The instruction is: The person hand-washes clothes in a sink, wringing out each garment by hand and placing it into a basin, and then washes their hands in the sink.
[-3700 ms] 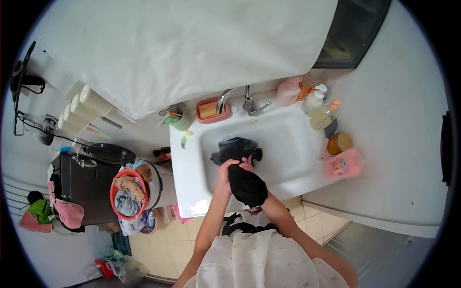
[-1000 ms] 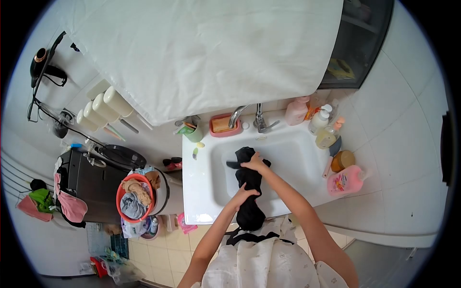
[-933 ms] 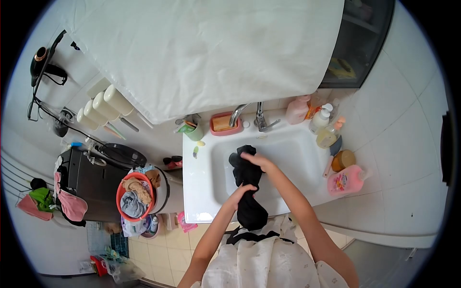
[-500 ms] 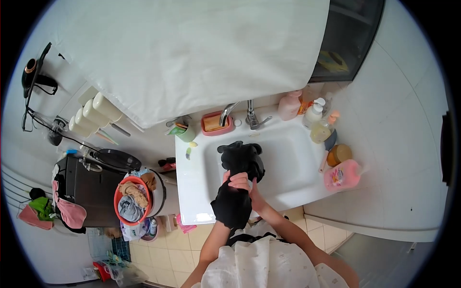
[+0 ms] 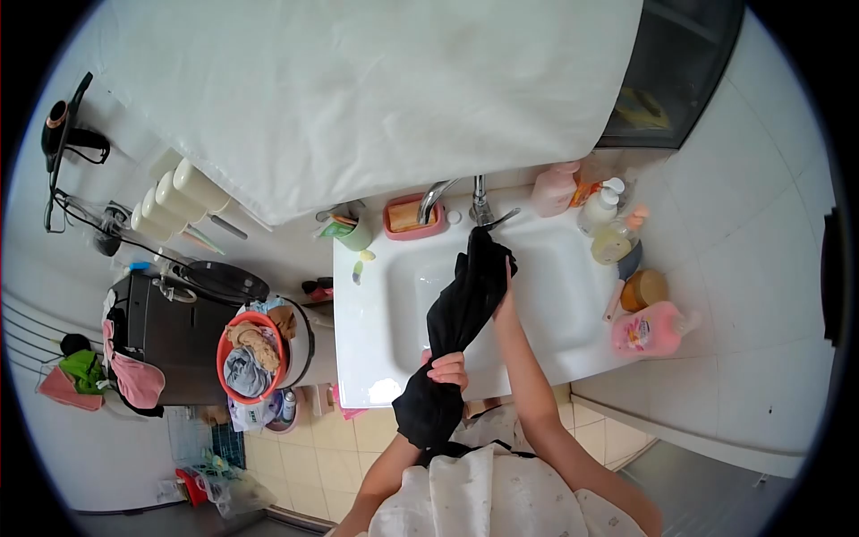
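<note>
A long black cloth garment (image 5: pixel 465 309) stretches from the sink's front edge up to the faucet. My left hand (image 5: pixel 446 369) is wrapped around its middle, and a bunched part hangs over my left wrist. The far end of the cloth is held up by my right hand (image 5: pixel 509 274), close to the faucet handle. Most of the right fingers are hidden behind the fabric. Below lies the white sink (image 5: pixel 573 304), with the chrome faucet (image 5: pixel 480 206) at its back edge.
A pink soap dish (image 5: pixel 413 234) and a green cup (image 5: pixel 356 236) stand at the back left. Several bottles, including a pink one (image 5: pixel 646 329), line the right rim. On the left, a red basin (image 5: pixel 221 358) holds clothes beside a dark washing machine (image 5: pixel 174 336).
My right hand has moved forward from beside my left hand to near the faucet, pulling the bunched black garment out long. My left hand keeps its grip near the sink's front.
</note>
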Demonstrator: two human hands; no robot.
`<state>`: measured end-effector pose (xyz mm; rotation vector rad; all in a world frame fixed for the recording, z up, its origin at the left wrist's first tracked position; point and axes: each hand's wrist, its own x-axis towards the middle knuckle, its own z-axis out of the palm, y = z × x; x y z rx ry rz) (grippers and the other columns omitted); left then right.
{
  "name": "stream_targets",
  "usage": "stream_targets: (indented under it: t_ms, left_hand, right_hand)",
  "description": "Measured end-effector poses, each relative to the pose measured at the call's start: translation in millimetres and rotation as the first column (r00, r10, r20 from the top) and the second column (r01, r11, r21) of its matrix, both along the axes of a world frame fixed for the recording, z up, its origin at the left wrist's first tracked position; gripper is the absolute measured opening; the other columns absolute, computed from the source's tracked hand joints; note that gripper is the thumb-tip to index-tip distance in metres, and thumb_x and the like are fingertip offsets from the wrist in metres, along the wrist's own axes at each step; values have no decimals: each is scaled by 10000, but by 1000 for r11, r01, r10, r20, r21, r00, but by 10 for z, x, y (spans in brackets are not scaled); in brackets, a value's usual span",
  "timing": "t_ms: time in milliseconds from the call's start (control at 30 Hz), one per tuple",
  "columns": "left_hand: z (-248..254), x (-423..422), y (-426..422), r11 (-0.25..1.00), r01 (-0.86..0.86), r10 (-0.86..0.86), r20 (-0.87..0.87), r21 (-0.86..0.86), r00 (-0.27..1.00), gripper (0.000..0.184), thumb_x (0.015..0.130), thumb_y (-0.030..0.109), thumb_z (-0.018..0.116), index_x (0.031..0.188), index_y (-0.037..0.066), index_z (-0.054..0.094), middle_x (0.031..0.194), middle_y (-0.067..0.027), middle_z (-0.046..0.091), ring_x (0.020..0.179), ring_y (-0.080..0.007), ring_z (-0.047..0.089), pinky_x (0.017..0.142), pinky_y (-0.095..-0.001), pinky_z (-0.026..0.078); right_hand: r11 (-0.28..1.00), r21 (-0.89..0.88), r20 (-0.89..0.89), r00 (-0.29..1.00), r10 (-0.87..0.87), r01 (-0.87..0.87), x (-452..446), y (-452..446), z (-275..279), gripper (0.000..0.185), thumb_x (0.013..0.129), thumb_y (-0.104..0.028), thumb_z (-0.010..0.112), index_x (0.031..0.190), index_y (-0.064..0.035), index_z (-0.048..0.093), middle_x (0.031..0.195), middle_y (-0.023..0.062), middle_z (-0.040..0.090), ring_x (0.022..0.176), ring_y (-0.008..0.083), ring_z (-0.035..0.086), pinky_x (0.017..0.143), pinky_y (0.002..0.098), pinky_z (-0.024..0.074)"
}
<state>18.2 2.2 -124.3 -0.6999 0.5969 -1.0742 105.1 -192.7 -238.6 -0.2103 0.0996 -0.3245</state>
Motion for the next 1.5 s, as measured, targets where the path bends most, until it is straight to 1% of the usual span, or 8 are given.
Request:
stream_targets:
  t_ms: [200, 300, 433, 933, 1033, 1100, 1167, 1500]
  left_hand:
    - [-269, 299, 240, 730, 146, -638, 588, 668, 498, 187, 713, 193, 537, 702, 47, 420, 555, -8, 404, 468, -87, 412, 510, -177, 364]
    - [-223, 345, 141, 397, -391, -914, 395, 830, -89, 343, 675, 194, 568, 928, 1, 439, 627, -46, 475, 507, -126, 469, 526, -207, 404]
    - [-552, 326, 153, 406, -841, -889, -58, 359, -454, 632, 616, 173, 575, 1166, -11, 324, 709, -174, 560, 603, -283, 570, 560, -363, 459]
    - [-807, 243, 105, 394, -902, -688, -593, 177, -417, 491, 669, 244, 565, 1041, 21, 335, 674, -138, 568, 607, -300, 577, 532, -385, 457]
    - [-893, 231, 216, 452, -891, -677, -632, 47, -376, 498, 675, 244, 558, 1082, 67, 333, 738, -138, 570, 643, -314, 573, 560, -390, 451]
    - [-821, 261, 279, 468, -882, -692, -643, -54, -328, 458, 654, 210, 564, 1060, 89, 389, 728, -118, 556, 624, -287, 569, 552, -370, 447]
    - [-719, 308, 306, 540, -821, -709, -626, -184, -326, 383, 637, 176, 561, 999, 111, 455, 696, -88, 538, 610, -256, 560, 548, -350, 440]
    - [-799, 421, -11, 313, -803, -906, -412, -507, -93, 297, 561, 70, 563, 854, 91, 512, 630, -47, 486, 576, -211, 520, 527, -309, 410]
  right_hand:
    - [939, -331, -537, 838, -102, -98, 13, 32, 37, 344, 720, -231, 634, 996, -53, 532, 890, 90, 583, 812, 213, 566, 750, 322, 456]
    - [296, -938, -322, 763, -560, -178, -5, 133, 33, 447, 584, -160, 702, 951, 15, 519, 818, 137, 589, 758, 250, 577, 701, 332, 454]
    - [-209, -791, -447, 776, -446, -575, -89, 249, 361, 515, 613, -164, 623, 1051, 32, 438, 809, 238, 569, 773, 372, 548, 683, 394, 445]
    - [-794, -374, -354, 865, -356, -480, -202, 316, 264, 120, 666, -104, 544, 721, -6, 587, 736, 153, 601, 677, 269, 595, 604, 335, 483]
    - [-740, -309, -652, 700, -291, -597, -331, 195, 382, 208, 688, -135, 575, 831, 16, 575, 833, 157, 600, 738, 273, 592, 649, 339, 482]
    - [105, -432, -891, 442, 105, -896, -509, 83, 368, 291, 751, -167, 555, 963, 33, 538, 942, 145, 570, 857, 226, 568, 724, 321, 463]
    - [378, -417, -792, 534, 296, -827, -729, 80, 124, 373, 780, -206, 545, 1055, 35, 473, 1000, 134, 537, 893, 216, 544, 764, 327, 450]
    - [953, -82, -542, 816, 203, -291, -1375, 236, 80, 305, 803, -160, 522, 1076, -40, 462, 1040, 75, 518, 939, 190, 512, 822, 315, 423]
